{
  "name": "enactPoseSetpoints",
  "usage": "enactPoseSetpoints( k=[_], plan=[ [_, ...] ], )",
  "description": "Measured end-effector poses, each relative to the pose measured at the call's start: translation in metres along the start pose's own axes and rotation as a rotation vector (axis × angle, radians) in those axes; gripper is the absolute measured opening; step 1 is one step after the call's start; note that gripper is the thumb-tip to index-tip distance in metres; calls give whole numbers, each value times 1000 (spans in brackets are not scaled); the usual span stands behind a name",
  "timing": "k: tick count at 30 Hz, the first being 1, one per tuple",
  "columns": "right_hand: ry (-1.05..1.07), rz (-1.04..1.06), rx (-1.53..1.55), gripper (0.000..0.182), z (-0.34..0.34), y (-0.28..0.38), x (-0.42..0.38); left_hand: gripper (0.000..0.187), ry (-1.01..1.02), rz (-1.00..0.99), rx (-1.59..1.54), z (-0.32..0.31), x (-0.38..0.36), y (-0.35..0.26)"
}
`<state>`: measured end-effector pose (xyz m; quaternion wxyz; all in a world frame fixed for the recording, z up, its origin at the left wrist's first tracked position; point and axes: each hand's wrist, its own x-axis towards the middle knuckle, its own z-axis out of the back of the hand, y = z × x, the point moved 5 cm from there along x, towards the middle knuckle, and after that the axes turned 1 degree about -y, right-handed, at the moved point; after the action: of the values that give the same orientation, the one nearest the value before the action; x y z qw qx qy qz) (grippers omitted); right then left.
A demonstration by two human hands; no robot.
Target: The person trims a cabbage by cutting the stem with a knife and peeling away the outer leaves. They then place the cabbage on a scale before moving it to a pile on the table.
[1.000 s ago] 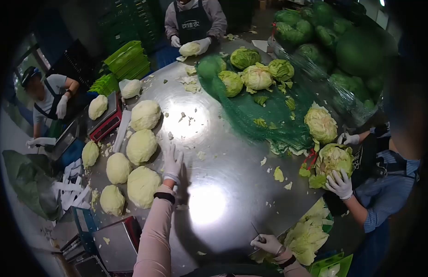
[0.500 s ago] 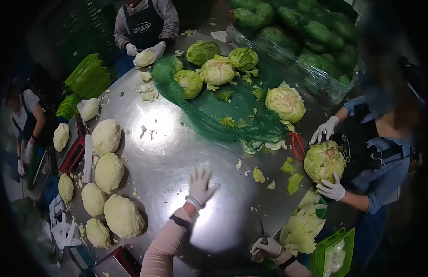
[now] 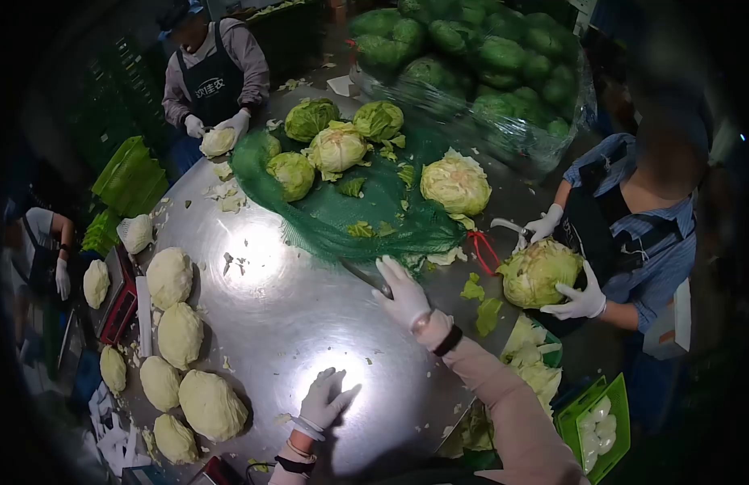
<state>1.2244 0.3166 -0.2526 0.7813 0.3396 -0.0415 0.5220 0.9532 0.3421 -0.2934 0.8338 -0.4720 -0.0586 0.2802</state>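
My right hand (image 3: 404, 293), in a white glove, reaches out over the steel table (image 3: 294, 315) and grips a knife (image 3: 361, 274). Its blade points left, right at the near edge of the green net (image 3: 366, 212). Several untrimmed green cabbages lie on that net; the nearest is a large pale one (image 3: 455, 185). My left hand (image 3: 327, 399), also gloved, rests flat on the table near the front edge with fingers spread and nothing in it.
Several trimmed pale cabbages (image 3: 180, 333) line the table's left side beside a red scale (image 3: 120, 309). A person on the right (image 3: 633, 234) holds a cabbage (image 3: 539, 272) and a knife. Another at the far side (image 3: 217, 77) trims one. Wrapped cabbages (image 3: 471, 56) are stacked behind.
My right hand came up from the table's front edge with the knife and reached forward to the net. My left hand drew back toward me. The view swung to the right.
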Motion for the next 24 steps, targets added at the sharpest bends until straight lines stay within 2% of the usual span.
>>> enactPoseSetpoints(
  k=[1, 2, 4, 5, 7, 9, 11, 13, 15, 16, 18, 19, 21, 22, 23, 24],
  plan=[
    [-58, 81, -159, 59, -17, 3, 23, 54, -106, -79, 103, 13, -2, -5],
    [-63, 92, -139, 59, -36, 5, 41, 52, -127, -76, 142, 21, 1, -2],
    [-153, 99, -456, 53, -60, 3, 67, 50, -151, -81, 191, 31, 20, 11],
    [-159, 101, -449, 53, -70, -2, 70, 52, -180, -90, 161, 35, 30, 19],
    [307, -242, -23, 35, -112, -22, 71, 53, -236, -87, 142, 46, 47, 30],
    [261, -294, 56, 21, -119, -18, 55, 62, -316, -126, 337, 59, 67, 27],
    [145, -402, 233, 18, -113, -13, 29, 64, -392, -120, 399, 71, 92, 19],
    [152, -404, 272, 18, -110, -8, 2, 67, -459, -119, 453, 83, 117, 2],
    [187, -337, 299, 17, -96, 5, -21, 65, -391, -65, 671, 92, 143, -21],
    [237, -332, 307, 16, -88, 11, -33, 65, -399, -64, 664, 95, 155, -25],
    [334, -349, 354, 17, -67, 18, -60, 46, -349, -380, 1020, 83, 172, -36],
    [376, -373, 397, 18, -59, 17, -75, 46, -351, -377, 1014, 82, 174, -32],
    [418, -431, 514, 18, -48, 6, -107, 26, 40, -279, 1112, 62, 181, -10],
    [434, -434, 525, 17, -40, 2, -120, 15, 73, -200, 1144, 54, 175, 7],
    [450, -437, 539, 17, -31, 1, -129, 16, 57, -227, 1015, 51, 159, 9],
    [490, -429, 478, 17, -22, 3, -135, 17, -6, -116, 838, 50, 135, 0]
  ],
)
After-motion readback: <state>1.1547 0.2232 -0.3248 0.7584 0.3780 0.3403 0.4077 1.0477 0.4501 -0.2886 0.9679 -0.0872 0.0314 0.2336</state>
